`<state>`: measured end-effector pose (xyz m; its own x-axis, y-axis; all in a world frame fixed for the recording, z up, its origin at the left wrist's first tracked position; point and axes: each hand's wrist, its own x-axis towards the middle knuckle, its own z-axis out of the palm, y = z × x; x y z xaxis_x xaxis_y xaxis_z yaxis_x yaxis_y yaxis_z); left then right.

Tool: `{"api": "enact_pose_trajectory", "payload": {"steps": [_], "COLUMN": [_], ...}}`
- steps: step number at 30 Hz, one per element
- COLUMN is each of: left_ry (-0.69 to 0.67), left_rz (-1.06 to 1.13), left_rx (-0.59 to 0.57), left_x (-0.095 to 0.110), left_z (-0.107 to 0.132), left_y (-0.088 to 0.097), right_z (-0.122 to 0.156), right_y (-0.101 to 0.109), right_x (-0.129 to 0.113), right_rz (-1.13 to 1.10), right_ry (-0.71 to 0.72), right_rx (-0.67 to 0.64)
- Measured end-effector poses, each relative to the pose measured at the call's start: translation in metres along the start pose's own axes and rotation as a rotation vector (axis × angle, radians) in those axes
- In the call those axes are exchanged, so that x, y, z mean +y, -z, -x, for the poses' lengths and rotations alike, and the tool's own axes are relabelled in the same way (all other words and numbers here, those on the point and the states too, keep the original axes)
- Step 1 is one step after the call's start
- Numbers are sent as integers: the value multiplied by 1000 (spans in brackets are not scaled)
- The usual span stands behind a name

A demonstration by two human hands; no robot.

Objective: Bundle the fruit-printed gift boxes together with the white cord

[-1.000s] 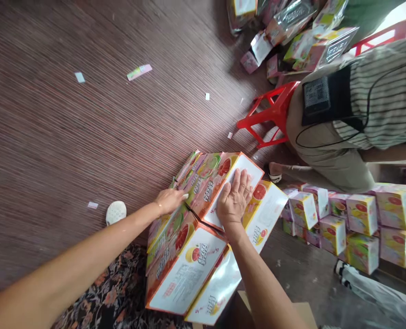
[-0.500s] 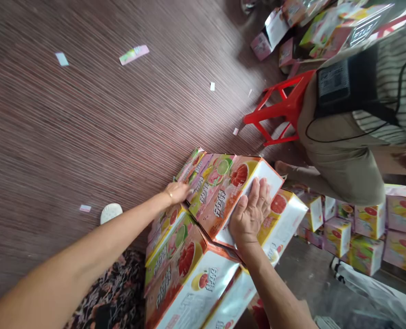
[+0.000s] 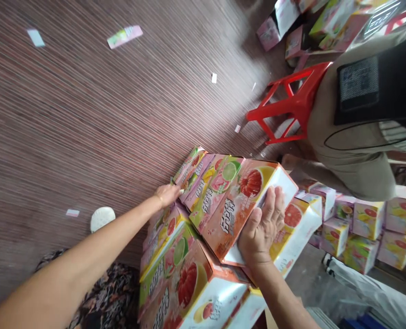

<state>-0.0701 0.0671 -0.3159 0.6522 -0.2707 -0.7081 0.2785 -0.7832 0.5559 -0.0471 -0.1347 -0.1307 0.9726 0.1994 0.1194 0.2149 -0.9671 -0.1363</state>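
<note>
A row of printed fruit boxes lies on top of other boxes of the same kind. The near end is an orange grapefruit box [image 3: 220, 219], beside a green lime box [image 3: 220, 183]. My right hand [image 3: 263, 228] lies with its palm and fingers against the white side of the orange box. At the row's other end, my left hand [image 3: 168, 195] touches the boxes with its fingers stretched forward, partly hidden. Below the row are another grapefruit box [image 3: 178, 283] and a yellow box [image 3: 297, 224] to the right.
A person [image 3: 354, 160] sits on a red plastic stool [image 3: 295, 105] at the right. Stacked boxes [image 3: 367, 219] stand behind that person's leg, and more cartons [image 3: 343, 27] lie at the top right. Paper scraps [image 3: 125, 36] are scattered on the striped floor [image 3: 86, 114].
The view has moved closer, so the boxes look larger. Both hands stay against the row; the fingers of my right hand are a little more bent.
</note>
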Motion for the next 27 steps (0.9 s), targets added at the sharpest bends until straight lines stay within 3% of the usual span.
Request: {"api": "enact_pose_trajectory", "payload": {"steps": [2, 3, 5, 7, 10, 12, 15, 17, 19, 22, 24, 27], "left_ry": [10, 20, 49, 60, 38, 17, -10, -27, -38, -23, 24, 45], "left_rz": [-41, -58, -66, -47, -32, -35, -67, -99, -128, -140, -131, -109], "left_rx": [-17, 8, 109, 177, 134, 70, -57, -108, -95, 47, 170, 173], "left_x": [-18, -22, -20, -6, 12, 8, -19, -38, -47, -40, -30, -19], "left_z": [14, 10, -21, -68, -116, -109, -63, -41, -45, -92, -131, -164], "left_y": [5, 15, 41, 60, 50, 23, -12, -13, 7, 53, 71, 59], "right_z": [0, 0, 0, 0, -1, -2, -2, -1, -1, -2, -3, -3], "right_y": [0, 0, 3, 6, 11, 12, 12, 11, 11, 14, 16, 18], "right_x": [-1, -2, -2, -3, -4, -5, -5, -6, -8, -10, -12, -15], "right_rz": [-6, -7, -2, 2, -8, -16, -13, -6, 0, -2, -2, -6], "right_ry": [4, 3, 1, 1, 9, 9, 8, 6, 0, 3, 1, -14], "right_rx": [-3, -2, -1, -8, -16, -14, -18, -22, -17, -15, -16, -3]}}
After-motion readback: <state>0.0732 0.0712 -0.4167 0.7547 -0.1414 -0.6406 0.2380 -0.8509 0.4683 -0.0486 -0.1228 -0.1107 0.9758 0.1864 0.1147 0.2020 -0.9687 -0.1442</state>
